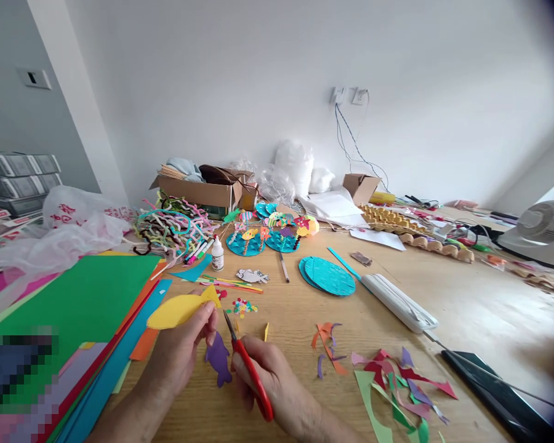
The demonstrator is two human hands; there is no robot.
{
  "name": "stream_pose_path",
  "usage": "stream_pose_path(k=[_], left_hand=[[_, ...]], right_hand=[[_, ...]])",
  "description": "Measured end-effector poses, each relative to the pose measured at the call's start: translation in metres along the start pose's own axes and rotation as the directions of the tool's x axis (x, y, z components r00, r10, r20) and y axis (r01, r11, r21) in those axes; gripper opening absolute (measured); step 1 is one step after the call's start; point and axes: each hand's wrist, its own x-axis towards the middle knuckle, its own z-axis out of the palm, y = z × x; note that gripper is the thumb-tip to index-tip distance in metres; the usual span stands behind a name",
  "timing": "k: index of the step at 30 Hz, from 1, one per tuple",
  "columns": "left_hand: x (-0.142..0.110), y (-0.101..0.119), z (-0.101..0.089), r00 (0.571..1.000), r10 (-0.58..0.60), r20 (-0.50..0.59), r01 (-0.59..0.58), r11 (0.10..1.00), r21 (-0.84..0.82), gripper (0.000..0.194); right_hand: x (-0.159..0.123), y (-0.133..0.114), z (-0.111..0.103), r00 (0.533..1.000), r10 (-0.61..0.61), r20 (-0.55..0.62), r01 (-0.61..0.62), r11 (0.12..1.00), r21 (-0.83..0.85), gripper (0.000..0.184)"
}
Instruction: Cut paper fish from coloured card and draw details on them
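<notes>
My left hand point(194, 329) pinches a yellow paper fish point(178, 310) by its tail end, holding it above the table. My right hand point(270, 375) grips red-handled scissors point(252, 369), their dark blades pointing up and left toward the fish, a little apart from it. A purple paper fish point(218, 360) lies on the table between my hands. Just beyond are small coloured dots point(244, 306) and thin paper strips point(240, 284). A grey-and-white fish cutout point(252, 275) lies farther back.
Stacked coloured paper point(92, 289) covers the left side. A glue bottle point(217, 254), pipe cleaners point(175, 227) and decorated blue discs point(245, 244) stand behind. Blue ovals point(330, 275), a white power strip point(399, 301), paper scraps point(397, 387) and a dark tablet-like slab point(493, 394) lie right.
</notes>
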Motion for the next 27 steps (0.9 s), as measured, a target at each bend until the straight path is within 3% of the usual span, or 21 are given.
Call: stream_pose_path(k=[7, 19, 27], left_hand=[[-0.006, -0.001, 0.007, 0.999, -0.020, 0.026, 0.019, 1.000, 0.022, 0.021], [-0.010, 0.000, 0.017, 0.981, -0.149, -0.121, 0.130, 0.979, -0.156, 0.031], [-0.011, 0.002, 0.021, 0.966, -0.194, -0.172, 0.167, 0.973, -0.157, 0.027]], right_hand=[[-0.001, 0.004, 0.001, 1.000, -0.020, -0.003, 0.020, 1.000, -0.011, 0.033], [0.000, 0.001, 0.002, 1.000, -0.020, -0.009, 0.021, 0.999, 0.042, 0.039], [0.001, 0.005, 0.003, 0.999, -0.033, -0.006, 0.034, 0.999, 0.042, 0.038]])
